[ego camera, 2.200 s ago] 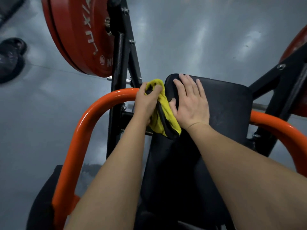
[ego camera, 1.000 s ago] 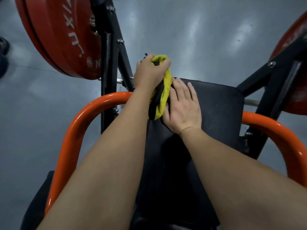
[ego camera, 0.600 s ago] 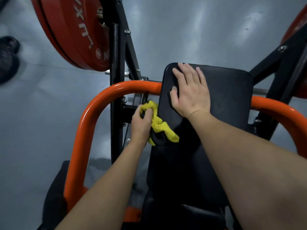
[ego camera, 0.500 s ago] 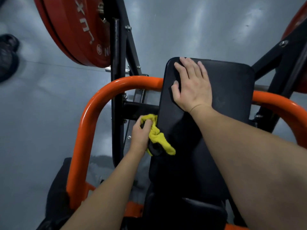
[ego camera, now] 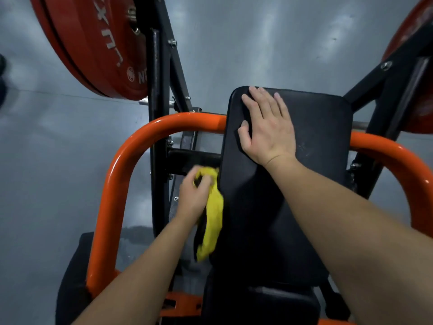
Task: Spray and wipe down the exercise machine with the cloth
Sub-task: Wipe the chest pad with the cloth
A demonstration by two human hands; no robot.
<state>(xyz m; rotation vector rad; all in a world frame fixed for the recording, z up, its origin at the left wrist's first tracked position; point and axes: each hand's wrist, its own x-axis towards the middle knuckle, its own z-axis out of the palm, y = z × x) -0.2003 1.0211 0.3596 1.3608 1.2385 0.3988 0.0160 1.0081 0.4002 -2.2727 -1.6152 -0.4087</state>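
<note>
Left hand [ego camera: 194, 195] is curled round the yellow cloth [ego camera: 212, 221], which is pressed against the left edge of the black pad [ego camera: 316, 141]; right hand [ego camera: 267, 130] is laid flat, fingers straight, near its top left corner. That edge runs lengthwise away from the person, nearest the left hand. Orange frame tube [ego camera: 112, 188], red weight plate [ego camera: 89, 43] and grey floor [ego camera: 46, 172] are noted beyond.

Grey floor [ego camera: 58, 160] under the exercise machine [ego camera: 112, 184], perhaps 1 dark mat [ego camera: 72, 277] at its base.
</note>
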